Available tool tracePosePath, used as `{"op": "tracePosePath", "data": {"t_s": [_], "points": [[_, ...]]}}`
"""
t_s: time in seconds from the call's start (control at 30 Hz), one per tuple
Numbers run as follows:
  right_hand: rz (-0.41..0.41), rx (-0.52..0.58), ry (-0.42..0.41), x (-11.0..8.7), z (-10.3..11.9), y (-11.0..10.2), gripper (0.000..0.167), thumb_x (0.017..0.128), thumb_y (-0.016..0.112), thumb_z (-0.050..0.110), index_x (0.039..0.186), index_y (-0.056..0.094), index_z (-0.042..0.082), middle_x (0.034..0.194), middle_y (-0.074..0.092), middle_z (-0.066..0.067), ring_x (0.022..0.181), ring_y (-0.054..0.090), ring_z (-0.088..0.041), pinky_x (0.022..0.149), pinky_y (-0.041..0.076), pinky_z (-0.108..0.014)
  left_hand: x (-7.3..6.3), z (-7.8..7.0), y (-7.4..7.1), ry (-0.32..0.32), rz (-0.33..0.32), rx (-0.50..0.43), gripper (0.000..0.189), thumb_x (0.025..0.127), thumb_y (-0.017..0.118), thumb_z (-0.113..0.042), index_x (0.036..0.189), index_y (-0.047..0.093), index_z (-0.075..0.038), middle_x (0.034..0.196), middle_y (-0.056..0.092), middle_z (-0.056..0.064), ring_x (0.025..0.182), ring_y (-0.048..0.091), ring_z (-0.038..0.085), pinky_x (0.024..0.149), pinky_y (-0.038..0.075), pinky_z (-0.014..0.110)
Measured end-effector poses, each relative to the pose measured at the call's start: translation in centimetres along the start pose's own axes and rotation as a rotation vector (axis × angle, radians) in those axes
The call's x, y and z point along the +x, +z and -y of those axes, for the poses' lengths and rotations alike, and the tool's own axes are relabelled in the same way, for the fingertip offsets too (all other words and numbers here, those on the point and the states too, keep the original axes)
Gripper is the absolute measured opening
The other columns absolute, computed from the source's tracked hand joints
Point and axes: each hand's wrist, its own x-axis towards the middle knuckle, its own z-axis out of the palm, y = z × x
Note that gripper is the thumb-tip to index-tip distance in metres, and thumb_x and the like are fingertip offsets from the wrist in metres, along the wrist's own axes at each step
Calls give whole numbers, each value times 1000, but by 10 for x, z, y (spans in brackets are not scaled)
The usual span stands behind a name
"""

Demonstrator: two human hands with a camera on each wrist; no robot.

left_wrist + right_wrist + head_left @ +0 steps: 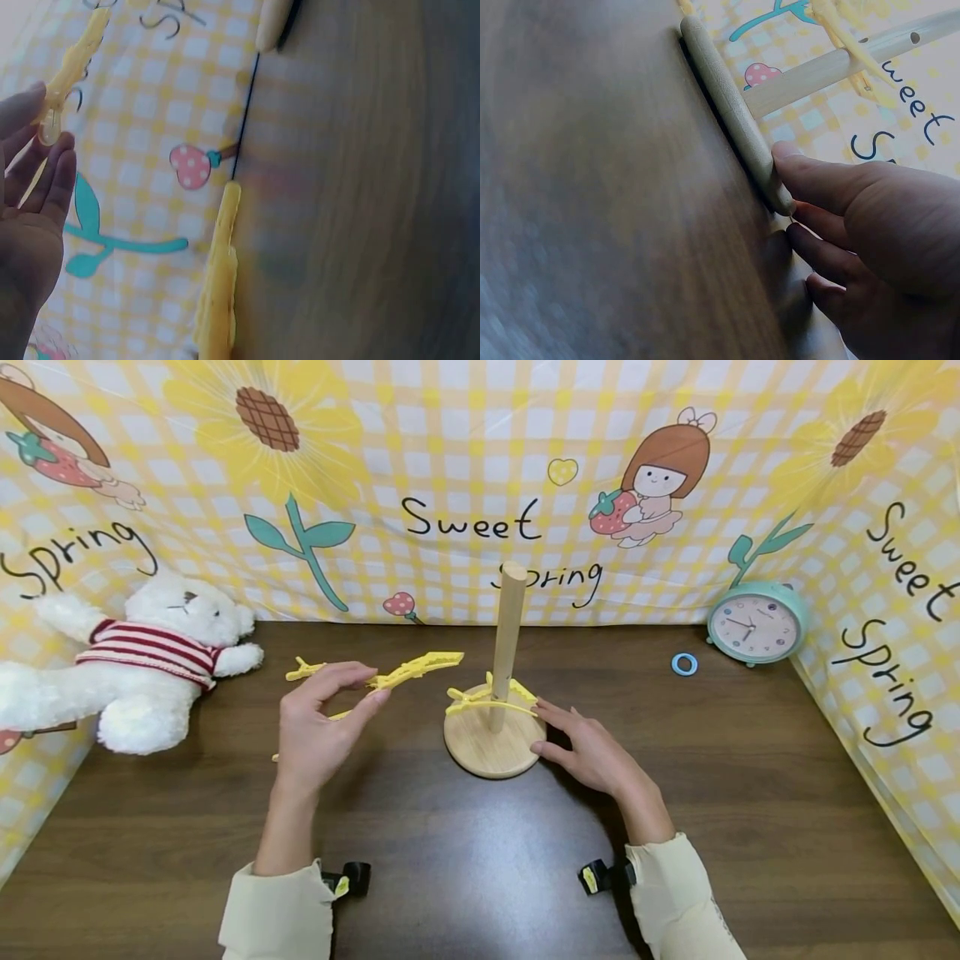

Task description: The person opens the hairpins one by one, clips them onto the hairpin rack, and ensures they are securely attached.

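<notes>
My left hand [322, 722] is raised above the table and pinches a long yellow toothed clip [420, 668] between thumb and fingertips. It points right, toward the wooden stand's upright post [508, 635]. With my right hand [592, 747] I grip the edge of the stand's round base [487, 756]; in the right wrist view the thumb lies on its upper rim and the fingers meet its edge. Another yellow clip [847, 45] sits across the post, one arm on either side of it. Behind my left hand lie more yellow clips [302, 669], partly hidden.
A white teddy bear [168, 652] in a striped shirt sits at the left. At the back right stand a mint alarm clock [756, 622] and, beside it, a blue ring [684, 664]. A printed yellow checked cloth [457, 435] hangs behind the brown table [465, 860].
</notes>
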Motion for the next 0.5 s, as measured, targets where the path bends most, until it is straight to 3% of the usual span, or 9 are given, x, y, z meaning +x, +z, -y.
{"op": "tracePosePath", "data": {"t_s": [0.13, 0.27, 0.5], "points": [[0, -3, -2, 1, 0, 0, 58, 100, 66, 32, 151, 48, 8, 161, 35, -4, 145, 26, -49, 117, 23, -61, 2, -5, 9, 85, 29, 42, 23, 76, 84, 11, 97, 77, 5, 96, 74, 16, 91, 68, 21, 88, 52, 21], [5, 0, 1, 1, 1, -1, 59, 100, 66, 31, 151, 48, 8, 161, 35, -5, 146, 26, -48, 118, 23, -60, 3, -8, 20, 161, 66, 16, 25, 72, 84, 16, 94, 77, 7, 94, 74, 17, 89, 70, 24, 89, 53, 24], [13, 3, 14, 0, 2, -1, 59, 101, 66, 31, 152, 47, 8, 162, 34, -5, 146, 25, -48, 117, 22, -62, -2, -19, 47, 168, 128, 4, 21, 76, 85, 8, 96, 79, 3, 99, 76, 10, 94, 70, 25, 89, 53, 24]]}}
